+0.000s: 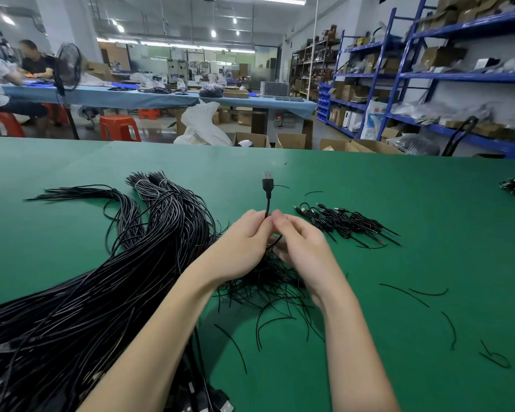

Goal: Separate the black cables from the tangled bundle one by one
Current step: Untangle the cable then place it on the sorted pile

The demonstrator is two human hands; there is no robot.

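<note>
Our left hand (244,245) and right hand (301,248) meet fingertip to fingertip, pinching one black cable (268,203) whose plug (267,181) stands just beyond them. Left of the hands sprawls the tangled bundle (107,286); right of them lies a sorted pile (345,224). We judge a quick pull could drag neighbouring strands along. We read no writing anywhere.

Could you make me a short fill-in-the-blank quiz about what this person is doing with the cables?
1. Both hands pinch one black cable whose ____ plug points upward.
2. The table surface is ____ in colour.
3. The big bundle lies on the person's ____ side.
4. The small pile of short cables lies beyond the ____ hand.

Missing words: USB; green; left; right
</note>
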